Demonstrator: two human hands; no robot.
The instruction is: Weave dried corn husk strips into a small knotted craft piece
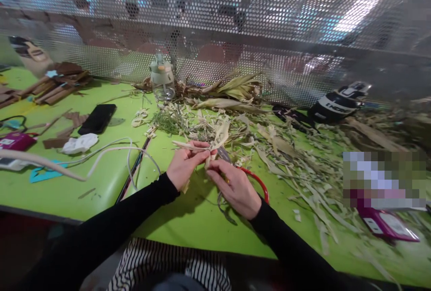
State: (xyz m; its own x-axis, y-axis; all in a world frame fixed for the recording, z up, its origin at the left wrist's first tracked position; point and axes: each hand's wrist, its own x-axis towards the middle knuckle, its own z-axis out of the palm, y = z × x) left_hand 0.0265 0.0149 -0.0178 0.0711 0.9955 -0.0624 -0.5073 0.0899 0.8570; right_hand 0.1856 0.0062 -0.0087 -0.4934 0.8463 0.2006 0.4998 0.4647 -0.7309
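My left hand (186, 164) is closed in a pinch on pale strips of dried corn husk (221, 133), which stick out past its fingertips on both sides. Close against it, my right hand (237, 187) has thumb and fingers bent together at the lower end of the same husk. Scissors with a red handle (261, 182) are beside and partly behind my right hand, their blades pointing up and left. Beyond both hands spreads a heap of husk scraps (202, 122). A thin dark strip (227, 212) hangs or lies below my right hand; which of these, I cannot tell.
A clear water bottle (163, 80) stands by the perforated metal screen (208, 26). At right are a black bottle (338, 102) and a purple power strip (387, 224). Leftward lie a phone (97, 119), a crumpled tissue (81, 143), a white cable (111, 149) and brown rolled pieces (60, 86).
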